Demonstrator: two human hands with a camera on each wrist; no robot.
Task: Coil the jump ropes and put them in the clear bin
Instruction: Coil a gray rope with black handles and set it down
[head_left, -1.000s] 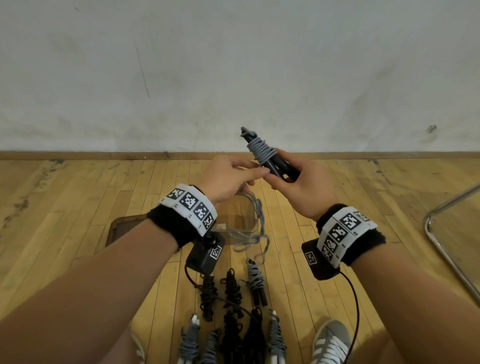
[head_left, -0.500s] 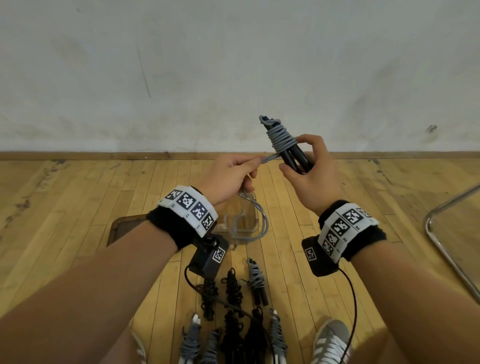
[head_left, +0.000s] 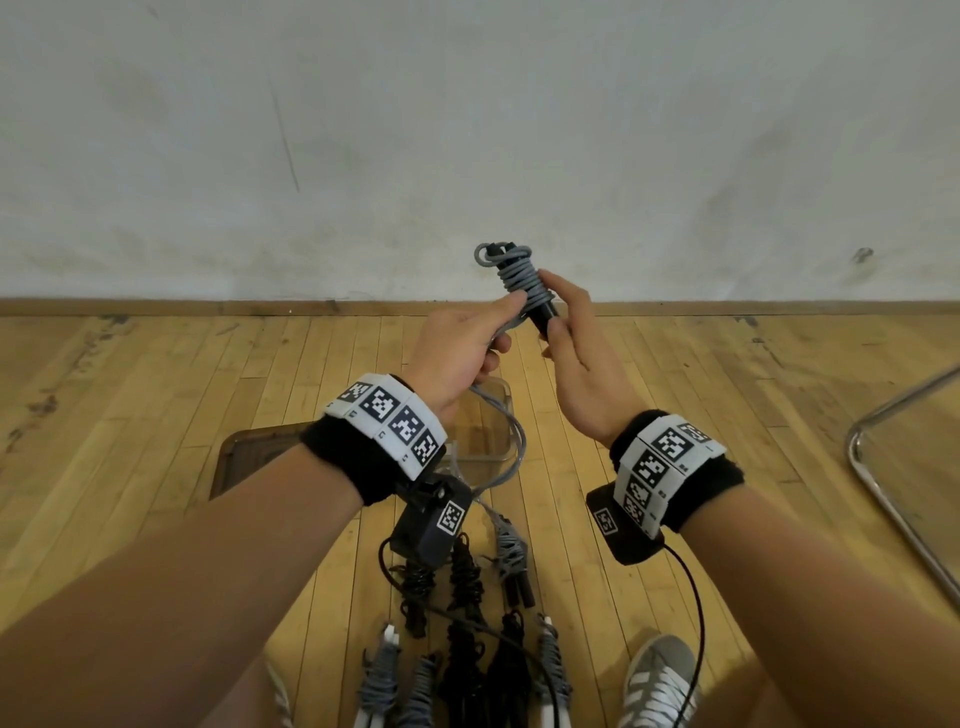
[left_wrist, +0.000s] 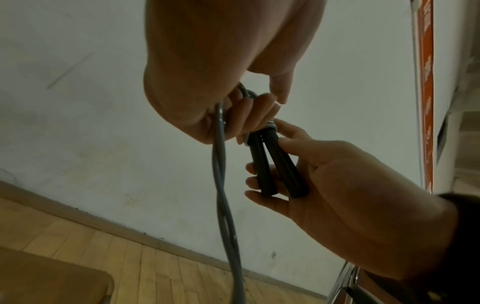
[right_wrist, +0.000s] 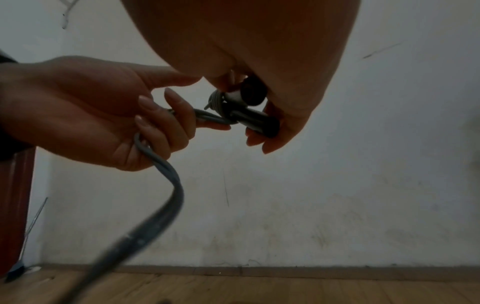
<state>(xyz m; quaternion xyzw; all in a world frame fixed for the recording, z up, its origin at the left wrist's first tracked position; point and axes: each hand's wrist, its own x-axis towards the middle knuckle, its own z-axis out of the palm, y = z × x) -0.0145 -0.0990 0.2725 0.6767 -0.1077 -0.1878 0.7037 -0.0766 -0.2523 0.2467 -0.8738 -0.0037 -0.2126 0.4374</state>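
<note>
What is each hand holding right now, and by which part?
The right hand grips the grey jump rope's two black handles near their lower ends. The left hand grips its loose doubled cord just beside the wrapped coil.

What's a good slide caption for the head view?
Left hand winds grey rope around black handles held by right hand.

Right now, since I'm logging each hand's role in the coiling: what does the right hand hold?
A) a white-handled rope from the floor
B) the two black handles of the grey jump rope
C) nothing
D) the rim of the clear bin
B: in the left wrist view the right hand has its fingers curled round the black handles, while the left hand grips the loose grey cord.
</note>
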